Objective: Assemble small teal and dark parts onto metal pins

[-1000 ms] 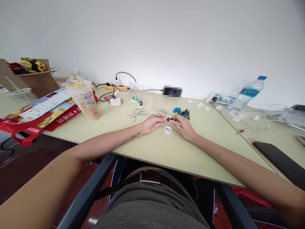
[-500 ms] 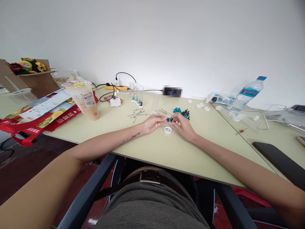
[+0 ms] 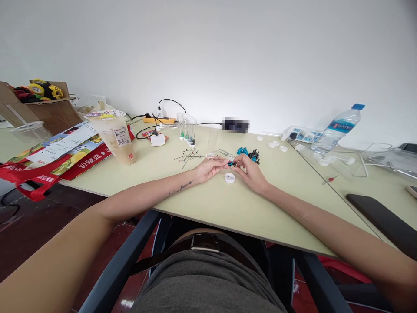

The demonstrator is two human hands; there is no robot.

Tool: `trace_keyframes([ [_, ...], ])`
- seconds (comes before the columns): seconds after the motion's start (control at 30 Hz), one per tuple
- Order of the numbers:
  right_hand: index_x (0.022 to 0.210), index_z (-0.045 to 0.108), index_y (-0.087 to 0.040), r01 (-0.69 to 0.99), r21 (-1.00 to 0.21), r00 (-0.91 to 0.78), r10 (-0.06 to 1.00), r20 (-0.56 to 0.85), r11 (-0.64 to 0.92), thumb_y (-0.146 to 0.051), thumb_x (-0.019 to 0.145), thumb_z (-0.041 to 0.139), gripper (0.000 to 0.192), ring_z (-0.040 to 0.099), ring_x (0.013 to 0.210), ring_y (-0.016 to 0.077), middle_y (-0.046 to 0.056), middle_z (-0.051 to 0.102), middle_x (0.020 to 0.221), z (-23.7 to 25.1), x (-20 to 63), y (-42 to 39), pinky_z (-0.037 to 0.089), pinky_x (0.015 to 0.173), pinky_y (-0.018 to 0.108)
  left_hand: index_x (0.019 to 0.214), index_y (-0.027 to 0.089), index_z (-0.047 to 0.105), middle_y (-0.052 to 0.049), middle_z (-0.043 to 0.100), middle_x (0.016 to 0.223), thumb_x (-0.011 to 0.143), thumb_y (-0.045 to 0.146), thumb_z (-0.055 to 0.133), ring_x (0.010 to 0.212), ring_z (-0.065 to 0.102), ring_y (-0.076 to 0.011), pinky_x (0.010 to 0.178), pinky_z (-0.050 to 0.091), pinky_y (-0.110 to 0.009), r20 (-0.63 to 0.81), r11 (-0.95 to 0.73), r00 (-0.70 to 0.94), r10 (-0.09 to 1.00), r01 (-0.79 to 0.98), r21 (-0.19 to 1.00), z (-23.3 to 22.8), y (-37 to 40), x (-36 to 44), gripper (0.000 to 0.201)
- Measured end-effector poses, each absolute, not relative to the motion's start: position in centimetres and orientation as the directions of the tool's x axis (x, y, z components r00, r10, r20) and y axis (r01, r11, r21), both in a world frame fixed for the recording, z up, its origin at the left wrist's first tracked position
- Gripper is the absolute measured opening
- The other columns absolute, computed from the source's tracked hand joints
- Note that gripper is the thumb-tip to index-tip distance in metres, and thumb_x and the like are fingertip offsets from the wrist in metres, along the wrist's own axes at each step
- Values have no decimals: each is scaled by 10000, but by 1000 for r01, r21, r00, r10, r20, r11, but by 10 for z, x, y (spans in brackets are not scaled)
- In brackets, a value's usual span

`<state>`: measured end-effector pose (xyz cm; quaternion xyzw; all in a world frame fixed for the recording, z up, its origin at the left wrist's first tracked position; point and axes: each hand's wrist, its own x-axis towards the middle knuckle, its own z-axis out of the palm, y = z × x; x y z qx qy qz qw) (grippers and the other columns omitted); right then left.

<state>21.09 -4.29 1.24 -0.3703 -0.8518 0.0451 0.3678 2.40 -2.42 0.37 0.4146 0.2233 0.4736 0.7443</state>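
The cap (image 3: 230,181) lies nearest. Just beyond the cap, the left hand (image 3: 209,169) and right hand (image 3: 250,174) pinch the part (image 3: 232,164) between their fingertips. The part is presumably light, stiff and prone to slip; hold by opposite ends. Farther beyond the cap lie blue pieces (image 3: 242,151).

Holding left arm (image 3: 140,195) forward with bent elbow, dark tattoo (image 3: 177,190) along forearm. Angling bare right arm (image 3: 309,211) inward from lower right. Pinching with left hand (image 3: 210,168), fingertips (image 3: 225,161) extended, near-straight wrist. Pinching with right hand (image 3: 250,173) too, curled fingers. Pointing both hands at each other, just beside; can't tell if touching.
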Motion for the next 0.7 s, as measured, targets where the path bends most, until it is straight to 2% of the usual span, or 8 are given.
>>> trace_keyframes([
  [0.07,959,470,-215,597,-363,-446,672,591,715,-413,868,452,218,523,744,176,44,566,870,13,211,-43,398,659,306,719,84,670,-32,655,722,649,91,689,749,616,-82,886,440,-239,70,204,456,887,-523,828,4,-25,24,72],
  [0.23,847,510,-212,598,-359,-488,681,546,716,-389,927,299,287,524,749,179,40,560,802,16,210,-46,396,690,316,753,83,672,-31,661,738,661,112,684,749,615,-86,893,438,-250,82,192,479,874,-495,847,4,-26,24,98],
  [0.47,980,474,-222,589,-328,-455,639,620,739,-383,887,416,195,527,794,194,61,550,900,15,209,-46,410,732,347,738,82,671,-33,659,733,667,98,675,728,615,-76,893,437,-240,72,187,449,891,-506,842,4,-24,23,72],
  [0.63,754,512,-205,618,-348,-497,693,522,705,-380,929,304,323,521,692,173,31,562,714,17,210,-46,382,668,311,743,86,673,-36,665,759,667,100,676,762,617,-87,899,439,-253,82,193,476,876,-501,843,3,-24,24,77],
  [0.7,759,509,-204,621,-346,-493,694,525,703,-381,924,322,306,518,687,170,29,562,719,17,210,-45,380,666,307,744,87,674,-31,664,756,665,104,679,764,618,-87,889,443,-241,83,198,482,872,-502,842,3,-24,24,81],
])
